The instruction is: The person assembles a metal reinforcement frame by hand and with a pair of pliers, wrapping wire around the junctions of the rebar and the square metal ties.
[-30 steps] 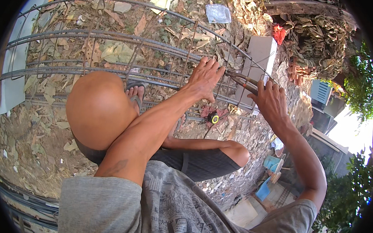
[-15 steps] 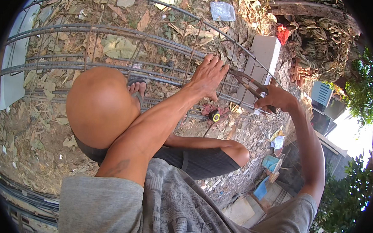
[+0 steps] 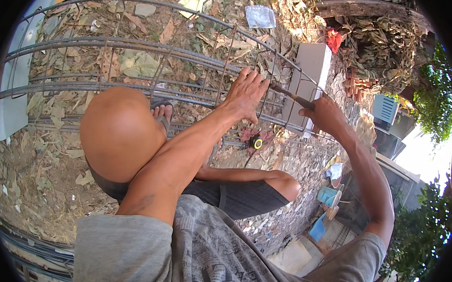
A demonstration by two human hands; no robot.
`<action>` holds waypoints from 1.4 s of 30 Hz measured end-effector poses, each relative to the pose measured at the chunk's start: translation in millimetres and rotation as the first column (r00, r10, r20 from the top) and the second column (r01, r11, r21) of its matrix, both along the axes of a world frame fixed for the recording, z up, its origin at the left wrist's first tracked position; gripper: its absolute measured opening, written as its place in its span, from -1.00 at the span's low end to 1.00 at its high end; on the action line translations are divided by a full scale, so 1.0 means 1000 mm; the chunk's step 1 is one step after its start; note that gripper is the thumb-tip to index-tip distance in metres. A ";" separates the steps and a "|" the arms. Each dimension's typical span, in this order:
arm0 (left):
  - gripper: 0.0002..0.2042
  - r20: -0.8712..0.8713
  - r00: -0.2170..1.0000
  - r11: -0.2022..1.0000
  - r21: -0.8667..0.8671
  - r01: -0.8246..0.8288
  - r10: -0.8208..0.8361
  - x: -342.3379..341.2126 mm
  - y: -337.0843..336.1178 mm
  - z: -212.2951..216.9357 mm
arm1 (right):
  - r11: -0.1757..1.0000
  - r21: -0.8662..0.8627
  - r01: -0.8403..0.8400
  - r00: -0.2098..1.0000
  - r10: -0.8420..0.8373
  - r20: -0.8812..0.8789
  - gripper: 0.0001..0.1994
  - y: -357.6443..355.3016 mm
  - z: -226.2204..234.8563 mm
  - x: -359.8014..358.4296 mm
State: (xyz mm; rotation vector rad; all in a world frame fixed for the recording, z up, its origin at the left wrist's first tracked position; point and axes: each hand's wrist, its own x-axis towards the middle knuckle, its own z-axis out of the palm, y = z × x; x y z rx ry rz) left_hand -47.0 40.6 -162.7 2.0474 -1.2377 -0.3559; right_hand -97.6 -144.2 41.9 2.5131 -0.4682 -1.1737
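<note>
A long cage of steel rebar (image 3: 182, 53) with thin wire stirrups runs across in front of me. My left hand (image 3: 244, 97) grips its right part, fingers over a bar and thumb spread below; the fingertips' undersides are hidden. My right hand (image 3: 327, 115) is closed round the handles of a pair of pincers (image 3: 293, 95), which point left. The pincers' jaws are at a stirrup just right of my left fingertips. Whether wire is between the jaws is too small to tell. A black and yellow tape measure (image 3: 256, 142) lies on the ground below my left hand.
Pale blocks (image 3: 312, 64) (image 3: 13, 114) stand under the cage's right and left ends. Dry leaves and a clear plastic bag (image 3: 260, 16) lie beyond. More bars (image 3: 36, 256) lie at lower left. A blue bucket (image 3: 328, 196) and a blue dustpan-like thing (image 3: 317, 227) are at right.
The pincers' handles, spread apart before, have come together in my right hand, which has moved slightly left. My left hand keeps its place on the cage; the whole view has shifted a little.
</note>
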 end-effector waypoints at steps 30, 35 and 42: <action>0.28 0.057 0.998 0.998 -0.050 -0.036 0.038 -0.002 0.000 -0.002 | 0.955 0.268 0.129 0.991 -0.135 0.004 -0.39 0.010 0.011 -0.010; 0.34 0.063 0.998 1.000 0.014 -0.027 0.026 -0.002 -0.002 0.002 | 0.688 -0.107 -0.718 0.651 0.717 0.248 -0.49 0.012 0.007 -0.016; 0.40 0.068 0.998 1.000 -0.003 -0.014 0.014 0.001 0.002 0.004 | 0.851 -0.144 -0.504 0.839 0.523 0.153 -0.59 -0.006 0.000 -0.011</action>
